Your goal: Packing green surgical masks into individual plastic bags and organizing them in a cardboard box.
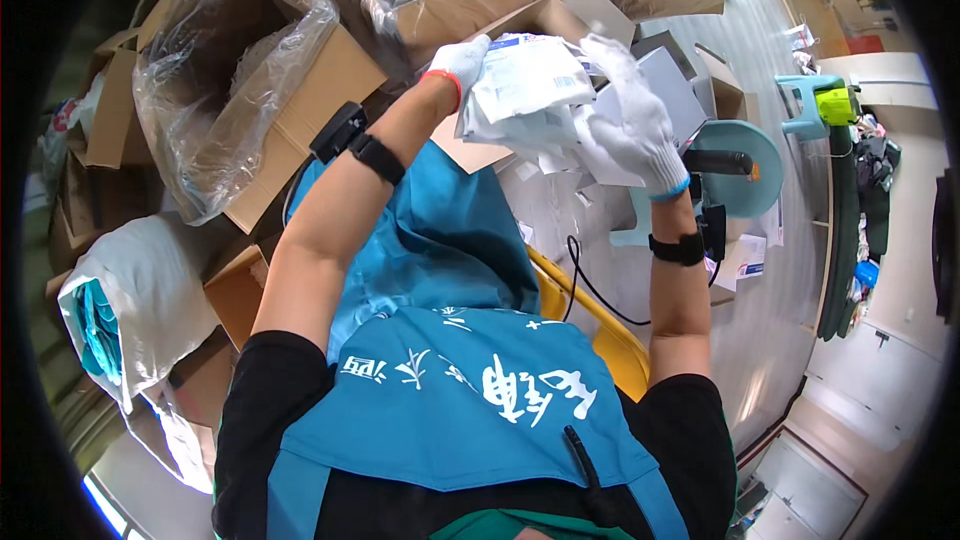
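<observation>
My left hand (462, 62), in a white knit glove with a red cuff, grips a stack of flat white plastic packets (530, 80) by its left edge. The packets carry blue and red print, and several overlap. My right hand (635, 125), in a white glove with a blue cuff, is at the right side of the stack. Its fingers are stretched out, with the thumb apart from them and close to the lower packets. Whether it touches the stack is hard to tell. Below the packets lies the blue apron (430, 230) over my lap.
A large carton (300, 115) lined with clear plastic stands at left. Another carton (470, 15) at the top holds more white packets. At right are a light-blue stool (755, 170) and loose packaging. A yellow chair (620, 350) and a black cable (600, 305) are near my right arm.
</observation>
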A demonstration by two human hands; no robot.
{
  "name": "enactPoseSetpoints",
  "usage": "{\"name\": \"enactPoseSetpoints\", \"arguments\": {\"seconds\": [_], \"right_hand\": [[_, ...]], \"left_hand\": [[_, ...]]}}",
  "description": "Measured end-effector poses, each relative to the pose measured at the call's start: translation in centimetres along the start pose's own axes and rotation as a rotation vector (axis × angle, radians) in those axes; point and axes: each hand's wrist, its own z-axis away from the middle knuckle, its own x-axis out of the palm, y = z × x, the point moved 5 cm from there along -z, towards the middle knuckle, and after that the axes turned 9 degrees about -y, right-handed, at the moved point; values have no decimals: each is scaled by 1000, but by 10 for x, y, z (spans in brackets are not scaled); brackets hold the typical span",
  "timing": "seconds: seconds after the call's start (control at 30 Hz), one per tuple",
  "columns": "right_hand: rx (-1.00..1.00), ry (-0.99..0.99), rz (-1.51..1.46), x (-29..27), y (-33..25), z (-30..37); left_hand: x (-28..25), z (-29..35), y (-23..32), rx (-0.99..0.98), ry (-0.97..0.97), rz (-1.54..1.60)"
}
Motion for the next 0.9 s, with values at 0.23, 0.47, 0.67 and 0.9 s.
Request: {"name": "enactPoseSetpoints", "arguments": {"seconds": [0.23,0.47,0.67,0.9], "right_hand": [[3,-117,-534,41,-9,27],[-153,107,220,49,0,14],[-38,-53,617,69,17,-4],[53,-86,523,84,77,-27]], "left_hand": [[51,-8,-4,-270,-111,568],[51,-25,-29,-513,-113,771],[49,-25,-22,-420,-22,1207],[37,31,-22,-353,7,700]]}}
